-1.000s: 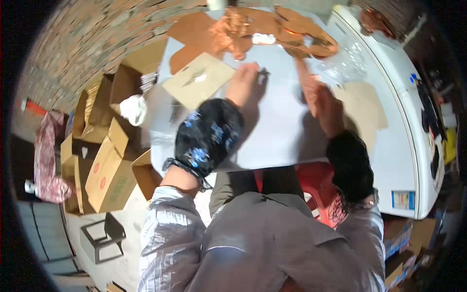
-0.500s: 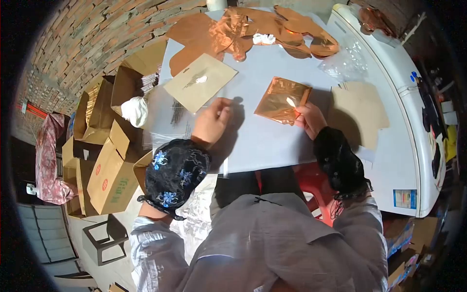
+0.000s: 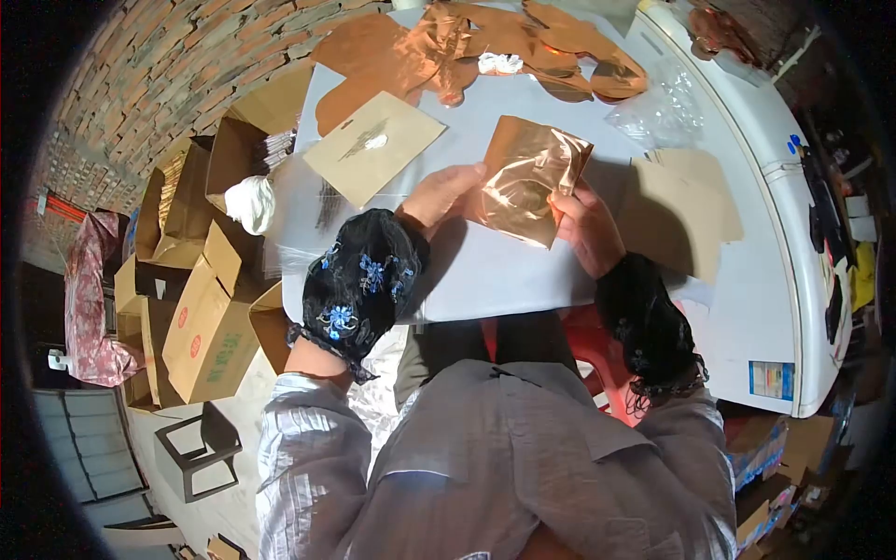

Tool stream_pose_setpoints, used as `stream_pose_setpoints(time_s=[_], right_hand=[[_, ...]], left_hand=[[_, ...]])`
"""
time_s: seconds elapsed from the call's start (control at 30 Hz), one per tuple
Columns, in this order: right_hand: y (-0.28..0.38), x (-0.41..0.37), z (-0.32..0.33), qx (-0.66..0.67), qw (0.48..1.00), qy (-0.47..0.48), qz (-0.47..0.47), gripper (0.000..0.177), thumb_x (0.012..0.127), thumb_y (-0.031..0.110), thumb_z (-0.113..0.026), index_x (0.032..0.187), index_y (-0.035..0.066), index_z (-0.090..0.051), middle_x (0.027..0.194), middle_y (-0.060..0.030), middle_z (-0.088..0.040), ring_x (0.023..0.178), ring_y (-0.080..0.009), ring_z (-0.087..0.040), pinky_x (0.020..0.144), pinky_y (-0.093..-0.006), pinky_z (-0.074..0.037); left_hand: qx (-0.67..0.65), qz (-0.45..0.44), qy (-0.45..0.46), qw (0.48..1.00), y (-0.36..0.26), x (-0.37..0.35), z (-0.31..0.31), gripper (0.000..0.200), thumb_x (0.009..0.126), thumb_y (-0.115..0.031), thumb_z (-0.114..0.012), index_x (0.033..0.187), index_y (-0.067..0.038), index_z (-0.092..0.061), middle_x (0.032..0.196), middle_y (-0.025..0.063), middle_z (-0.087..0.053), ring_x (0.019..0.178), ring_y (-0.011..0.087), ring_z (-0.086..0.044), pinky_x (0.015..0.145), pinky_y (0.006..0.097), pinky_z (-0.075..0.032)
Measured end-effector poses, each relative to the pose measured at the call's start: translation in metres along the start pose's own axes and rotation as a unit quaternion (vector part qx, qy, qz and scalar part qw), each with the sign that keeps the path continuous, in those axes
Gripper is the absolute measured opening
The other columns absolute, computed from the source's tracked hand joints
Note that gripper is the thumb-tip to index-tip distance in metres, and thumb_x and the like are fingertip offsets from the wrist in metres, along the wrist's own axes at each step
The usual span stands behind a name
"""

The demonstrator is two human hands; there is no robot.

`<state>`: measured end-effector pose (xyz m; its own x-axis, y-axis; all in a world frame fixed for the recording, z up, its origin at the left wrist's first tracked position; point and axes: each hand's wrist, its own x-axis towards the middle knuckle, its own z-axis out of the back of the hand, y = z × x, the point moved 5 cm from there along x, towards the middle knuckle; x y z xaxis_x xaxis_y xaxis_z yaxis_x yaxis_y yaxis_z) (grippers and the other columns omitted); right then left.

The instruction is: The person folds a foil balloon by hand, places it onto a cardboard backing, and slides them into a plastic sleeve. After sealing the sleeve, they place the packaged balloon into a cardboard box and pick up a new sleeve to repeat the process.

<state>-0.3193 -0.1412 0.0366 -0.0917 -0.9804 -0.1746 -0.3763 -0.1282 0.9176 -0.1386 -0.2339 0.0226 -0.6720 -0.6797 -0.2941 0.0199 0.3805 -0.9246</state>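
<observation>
A square piece of shiny copper-coloured foil [image 3: 532, 177] is held up over the white table, with a round shape showing on its lower part. My right hand [image 3: 588, 229] pinches its right edge between thumb and fingers. At its left edge, my left hand [image 3: 443, 194] has the foil between its fingertips, which are partly hidden. Left of that lies a beige card [image 3: 373, 147] with a bunch of thin dark strands on it. More dark thin pieces [image 3: 329, 205] lie beside the card, near clear plastic.
Crumpled copper foil sheets [image 3: 448, 51] spread along the table's far side. Beige cards [image 3: 686, 210] are stacked to the right, below clear plastic bags [image 3: 663, 107]. Open cardboard boxes [image 3: 210, 317] crowd the left, and a white fridge-like cabinet [image 3: 756, 280] borders the right. A dark stool [image 3: 198, 453] stands below.
My left hand has moved right from beside the beige card to the foil's left edge. The foil has been raised and tilted, and my right hand has shifted slightly.
</observation>
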Motion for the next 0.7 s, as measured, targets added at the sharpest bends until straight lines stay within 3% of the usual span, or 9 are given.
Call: stream_pose_setpoints(time_s=[0.03,0.1,0.17,0.2,0.3,0.33,0.43,0.7], right_hand=[[-0.002,0.001,-0.002,0.004,1.000,0.010,-0.009,0.032,0.095,0.013,-0.052,0.127,0.011,-0.053,0.097,0.0032,-0.053,0.083,-0.0077,-0.054,0.083,-0.0285,-0.050],[-0.007,0.002,-0.004,0.011,0.999,0.030,-0.026,0.035,0.096,0.014,-0.052,0.131,0.011,-0.051,0.107,0.0015,-0.056,0.096,-0.0104,-0.058,0.094,-0.0339,-0.050],[-0.014,0.005,-0.005,0.006,0.999,0.036,-0.040,0.037,0.097,0.015,-0.053,0.134,0.011,-0.050,0.115,-0.0012,-0.058,0.106,-0.0143,-0.060,0.097,-0.0363,-0.049],[-0.018,0.008,-0.005,0.002,0.998,0.039,-0.045,0.039,0.098,0.016,-0.053,0.136,0.011,-0.049,0.119,-0.0026,-0.059,0.111,-0.0163,-0.060,0.099,-0.0376,-0.049],[-0.034,0.012,-0.001,0.034,0.992,0.051,-0.106,0.039,0.098,0.017,-0.055,0.136,0.009,-0.048,0.126,-0.0059,-0.059,0.117,-0.0201,-0.059,0.099,-0.0398,-0.049],[-0.041,0.014,0.001,0.042,0.991,0.049,-0.116,0.039,0.098,0.017,-0.055,0.136,0.008,-0.049,0.126,-0.0065,-0.059,0.117,-0.0204,-0.059,0.100,-0.0399,-0.048],[-0.052,0.018,0.001,0.065,0.987,0.039,-0.139,0.038,0.099,0.017,-0.055,0.134,0.005,-0.049,0.126,-0.0077,-0.060,0.116,-0.0211,-0.060,0.101,-0.0393,-0.047],[-0.052,0.018,-0.024,0.055,0.988,0.073,-0.125,0.034,0.098,0.014,-0.055,0.130,0.003,-0.051,0.121,-0.0070,-0.061,0.114,-0.0198,-0.060,0.102,-0.0356,-0.046]], left_hand=[[0.013,-0.007,0.015,1.000,0.003,0.005,0.009,0.046,0.100,-0.046,-0.054,0.119,-0.005,-0.060,0.110,0.0072,-0.068,0.096,0.0141,-0.067,0.086,0.0318,-0.055],[-0.025,0.013,-0.004,1.000,0.009,0.013,0.020,0.037,0.098,-0.034,-0.061,0.120,-0.003,-0.060,0.108,0.0059,-0.069,0.096,0.0139,-0.067,0.088,0.0314,-0.054],[-0.072,-0.016,0.006,0.997,-0.001,0.003,0.010,0.040,0.095,-0.028,-0.065,0.124,0.000,-0.059,0.112,0.0079,-0.068,0.099,0.0138,-0.065,0.089,0.0293,-0.051],[-0.128,-0.027,0.041,0.991,-0.004,-0.001,0.010,0.032,0.093,-0.019,-0.067,0.119,-0.001,-0.061,0.106,0.0070,-0.069,0.091,0.0136,-0.067,0.080,0.0296,-0.055],[-0.037,-0.020,-0.045,0.998,0.005,0.004,0.025,0.025,0.094,-0.017,-0.065,0.113,-0.002,-0.063,0.098,0.0056,-0.070,0.082,0.0140,-0.068,0.069,0.0296,-0.057],[-0.040,-0.031,-0.061,0.997,0.005,0.001,0.025,0.021,0.093,-0.016,-0.066,0.110,-0.003,-0.065,0.091,0.0050,-0.070,0.074,0.0133,-0.067,0.059,0.0279,-0.055],[0.026,-0.013,-0.072,0.997,0.004,-0.008,0.030,0.021,0.093,-0.017,-0.066,0.109,-0.003,-0.065,0.091,0.0048,-0.070,0.075,0.0123,-0.066,0.061,0.0267,-0.054],[-0.091,0.002,-0.081,0.993,0.013,-0.023,0.049,0.017,0.096,-0.018,-0.065,0.106,-0.004,-0.066,0.091,0.0037,-0.070,0.073,0.0114,-0.066,0.066,0.0265,-0.056]])
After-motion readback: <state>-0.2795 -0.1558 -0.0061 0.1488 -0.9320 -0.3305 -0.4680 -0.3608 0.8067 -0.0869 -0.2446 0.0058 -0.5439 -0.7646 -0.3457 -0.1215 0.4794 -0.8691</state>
